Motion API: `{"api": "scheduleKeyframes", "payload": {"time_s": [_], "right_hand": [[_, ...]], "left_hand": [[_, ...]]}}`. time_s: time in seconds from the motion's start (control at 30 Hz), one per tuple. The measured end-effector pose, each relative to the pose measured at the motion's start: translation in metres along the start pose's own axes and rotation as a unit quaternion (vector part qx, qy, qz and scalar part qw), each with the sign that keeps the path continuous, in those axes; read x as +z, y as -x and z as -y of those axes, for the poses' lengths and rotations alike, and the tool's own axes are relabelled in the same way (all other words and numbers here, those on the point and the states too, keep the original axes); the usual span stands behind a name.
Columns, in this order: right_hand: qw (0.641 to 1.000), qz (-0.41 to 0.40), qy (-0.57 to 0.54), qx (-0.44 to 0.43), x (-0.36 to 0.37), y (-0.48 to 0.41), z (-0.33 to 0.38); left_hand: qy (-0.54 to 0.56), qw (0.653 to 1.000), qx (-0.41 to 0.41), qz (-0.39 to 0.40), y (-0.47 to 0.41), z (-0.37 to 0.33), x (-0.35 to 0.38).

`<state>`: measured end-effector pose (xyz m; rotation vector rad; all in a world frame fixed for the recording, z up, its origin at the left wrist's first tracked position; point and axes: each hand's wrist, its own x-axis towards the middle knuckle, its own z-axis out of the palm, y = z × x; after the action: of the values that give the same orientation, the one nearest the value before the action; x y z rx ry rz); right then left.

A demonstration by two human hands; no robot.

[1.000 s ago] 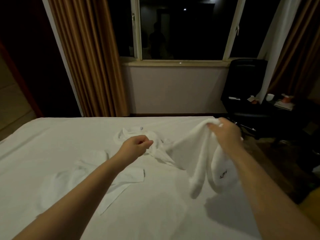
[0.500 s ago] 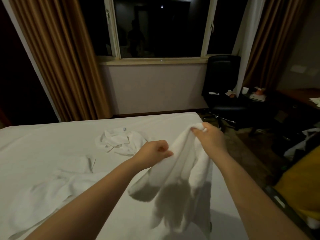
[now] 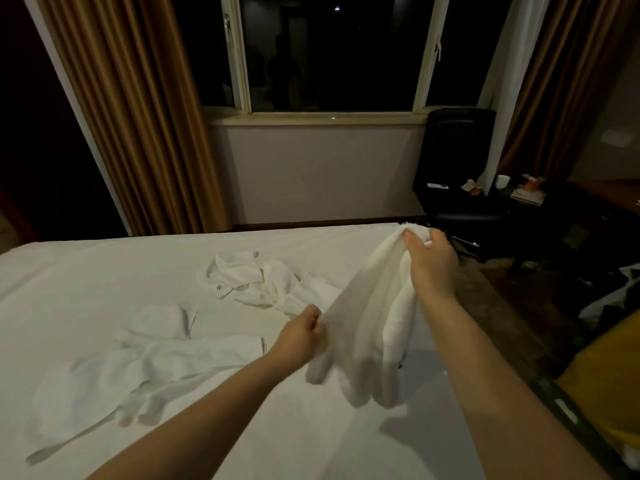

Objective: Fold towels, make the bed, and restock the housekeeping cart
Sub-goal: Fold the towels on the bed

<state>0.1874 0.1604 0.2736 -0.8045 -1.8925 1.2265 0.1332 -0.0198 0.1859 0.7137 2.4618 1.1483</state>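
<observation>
- Location: the towel [image 3: 367,327] is held in the air over the right side of the bed [image 3: 104,265], stretched on a slant between the two hands. Its loose end hangs in thick folds and, judging by the shadow below it, appears clear of the sheet.
- Right hand [image 3: 433,261]: raised and furthest from the body, fingers curled round a bunched top portion of the towel. Full grip, nothing else held.
- Left hand [image 3: 301,337]: lower and nearer the body, closed into a fist with the towel's edge pinched inside it. The exact finger placement is hidden by the cloth.
- Handling: the towel is soft, limp and thick-piled. It drapes under its own weight and will not hold a shape unsupported — expect it to sag between the grip points. It looks light enough for either hand alone, not slippery and not fragile.
- Where to take hold: at the corners of one short edge, one corner per hand. The right hand's bunched grip likely covers more than a corner, so it would need to slide along the edge until the hem is taut.
- Risk: the hanging folds could trap a doubled layer — shake the towel flat before laying the first fold.
- Nearby: a crumpled white cloth [image 3: 249,282] and flat white cloths [image 3: 156,362] lie on the sheet to the left, apart from the towel. Lower the towel onto bare sheet.
</observation>
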Motion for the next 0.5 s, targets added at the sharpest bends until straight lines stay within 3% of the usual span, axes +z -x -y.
{"api": "scheduleKeyframes", "payload": {"time_s": [0.13, 0.27, 0.37, 0.43, 0.5], "right_hand": [[0.997, 0.01, 0.023, 0.076, -0.003, -0.004, -0.029], [0.985, 0.014, -0.04, 0.166, 0.0, 0.013, -0.058], [0.975, 0.005, -0.111, 0.191, 0.002, 0.033, -0.052], [0.972, 0.052, -0.134, 0.188, 0.009, 0.054, -0.042], [0.967, 0.135, -0.132, 0.173, 0.019, 0.079, -0.029]], "left_hand": [[0.171, 0.981, -0.059, -0.076, -0.005, -0.016, -0.029], [0.159, 0.985, -0.027, -0.061, -0.005, -0.045, -0.031], [0.214, 0.971, -0.102, -0.02, -0.006, -0.052, -0.019], [0.289, 0.94, -0.181, 0.006, -0.003, -0.056, -0.014], [0.315, 0.928, -0.2, 0.015, -0.002, -0.057, -0.011]]}}
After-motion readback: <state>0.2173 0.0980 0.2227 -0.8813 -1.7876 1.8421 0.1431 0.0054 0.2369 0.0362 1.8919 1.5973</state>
